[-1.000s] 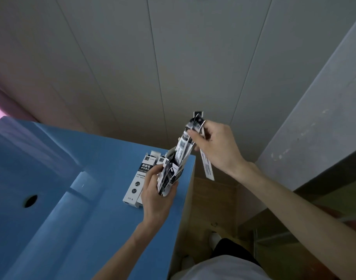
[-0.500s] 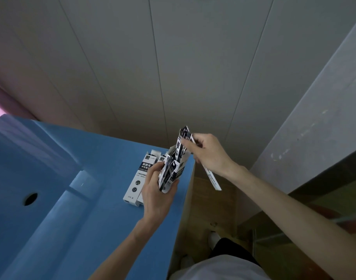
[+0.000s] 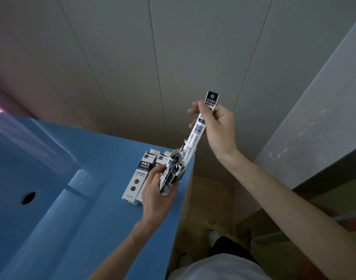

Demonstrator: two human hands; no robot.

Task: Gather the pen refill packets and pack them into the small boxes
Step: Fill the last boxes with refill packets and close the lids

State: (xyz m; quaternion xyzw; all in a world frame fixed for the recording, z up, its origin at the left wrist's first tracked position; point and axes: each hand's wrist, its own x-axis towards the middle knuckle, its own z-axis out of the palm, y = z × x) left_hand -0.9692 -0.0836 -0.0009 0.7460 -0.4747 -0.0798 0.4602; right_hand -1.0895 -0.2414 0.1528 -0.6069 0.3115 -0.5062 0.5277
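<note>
My left hand (image 3: 155, 196) grips a small black-and-white box (image 3: 172, 176) with its top flap open, held tilted just above the blue surface. My right hand (image 3: 217, 126) pinches a long, thin pen refill packet (image 3: 197, 130) near its black top end. The packet's lower end reaches into the open mouth of the held box. Two more small boxes (image 3: 137, 176) lie side by side on the blue surface, just left of my left hand, their far flaps open.
The blue surface (image 3: 72, 199) has a stepped recess and a round hole (image 3: 28, 197) at the left. Its right edge drops to a wooden floor (image 3: 209, 199). A grey ledge (image 3: 314, 118) rises at the right. Pale wall panels stand behind.
My right hand was low at the box half a second ago with a packet dangling below it. Now it is raised high, pinching one long packet whose lower end sits in the box mouth.
</note>
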